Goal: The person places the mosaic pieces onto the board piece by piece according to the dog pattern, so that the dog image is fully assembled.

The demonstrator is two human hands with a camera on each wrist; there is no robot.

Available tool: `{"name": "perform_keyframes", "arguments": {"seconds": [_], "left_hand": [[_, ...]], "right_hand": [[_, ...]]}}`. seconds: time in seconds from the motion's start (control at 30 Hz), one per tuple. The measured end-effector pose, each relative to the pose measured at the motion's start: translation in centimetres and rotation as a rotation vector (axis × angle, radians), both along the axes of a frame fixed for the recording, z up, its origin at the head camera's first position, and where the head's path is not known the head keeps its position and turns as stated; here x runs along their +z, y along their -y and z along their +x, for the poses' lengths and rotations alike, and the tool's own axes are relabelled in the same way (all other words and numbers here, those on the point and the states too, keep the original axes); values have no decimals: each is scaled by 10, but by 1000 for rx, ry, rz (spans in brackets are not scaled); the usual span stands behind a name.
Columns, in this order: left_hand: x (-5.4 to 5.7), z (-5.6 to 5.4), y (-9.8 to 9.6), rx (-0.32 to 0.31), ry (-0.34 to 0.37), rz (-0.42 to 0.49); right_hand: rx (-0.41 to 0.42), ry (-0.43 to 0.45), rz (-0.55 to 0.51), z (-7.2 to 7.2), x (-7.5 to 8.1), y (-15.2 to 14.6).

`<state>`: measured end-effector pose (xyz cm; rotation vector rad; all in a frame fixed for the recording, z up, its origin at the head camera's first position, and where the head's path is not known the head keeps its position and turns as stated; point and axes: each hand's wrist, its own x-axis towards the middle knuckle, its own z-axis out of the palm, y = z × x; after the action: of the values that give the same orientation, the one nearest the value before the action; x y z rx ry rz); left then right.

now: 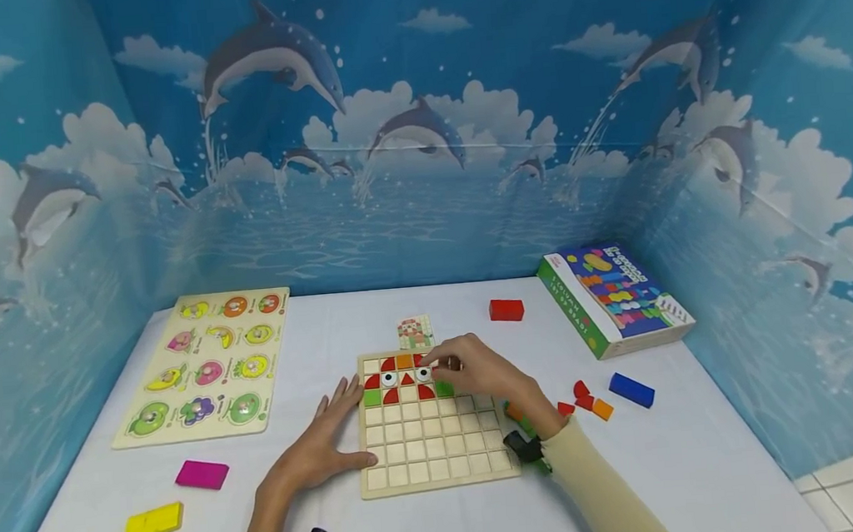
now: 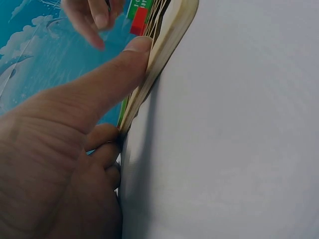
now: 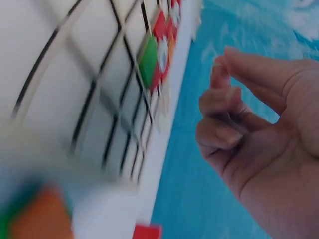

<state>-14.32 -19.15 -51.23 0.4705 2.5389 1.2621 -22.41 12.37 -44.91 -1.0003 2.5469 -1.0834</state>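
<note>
A square wooden grid board lies in front of me, with red, orange, green and eye-marked tiles in its upper left rows. My left hand rests against the board's left edge, fingers spread and thumb on the lower rim. The left wrist view shows that thumb touching the wooden side. Above the board's upper tiles is my right hand, its thumb and index tips close together. In the right wrist view its fingers are curled. No tile shows between the tips, and a small one could be hidden. A green tile sits on the board.
A small pattern card lies behind the board. Loose red and orange tiles lie to the right, near a blue block. A red block and a box stand farther back. Leftward are a fruit puzzle, magenta block and yellow block.
</note>
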Motion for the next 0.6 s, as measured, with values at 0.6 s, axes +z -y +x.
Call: {"name": "perform_keyframes", "arguments": {"seconds": [0.6], "left_hand": [[3, 2, -3, 11, 15, -27]], "right_hand": [[-249, 146, 65, 31, -20, -126]]}}
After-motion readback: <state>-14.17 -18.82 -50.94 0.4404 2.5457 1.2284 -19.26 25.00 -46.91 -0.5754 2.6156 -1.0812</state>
